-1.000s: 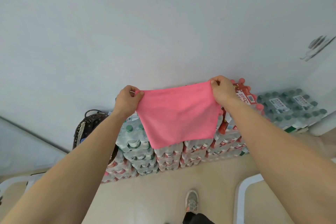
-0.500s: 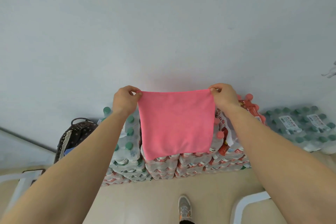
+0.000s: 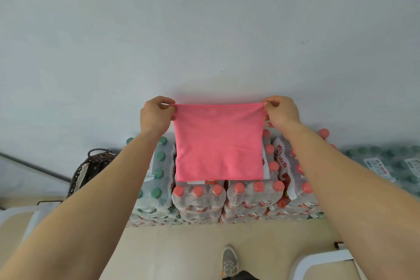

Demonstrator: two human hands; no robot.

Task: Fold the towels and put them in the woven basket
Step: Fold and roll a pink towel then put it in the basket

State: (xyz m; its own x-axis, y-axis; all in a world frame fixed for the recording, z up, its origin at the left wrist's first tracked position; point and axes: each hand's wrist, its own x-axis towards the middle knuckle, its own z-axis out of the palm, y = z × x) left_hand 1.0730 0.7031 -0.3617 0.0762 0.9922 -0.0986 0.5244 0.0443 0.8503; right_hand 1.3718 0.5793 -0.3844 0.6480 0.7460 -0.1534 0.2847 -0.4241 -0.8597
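While both arms reach forward, the towel, pink, hangs flat in the air before a pale wall, its top edge stretched level between the hands and a faint crease across its lower part.
Left hand: grip pinching the top left corner, fingers curled.
Right hand: grip pinching the top right corner likewise.
Basket, dark, woven, with handle: at far left by the wall, well apart from the towel, partly hidden by the left forearm.
Bottle packs, green and red caps: stacked against the wall, behind and below the towel.
Shoe, grey: on the beige floor, bottom centre.
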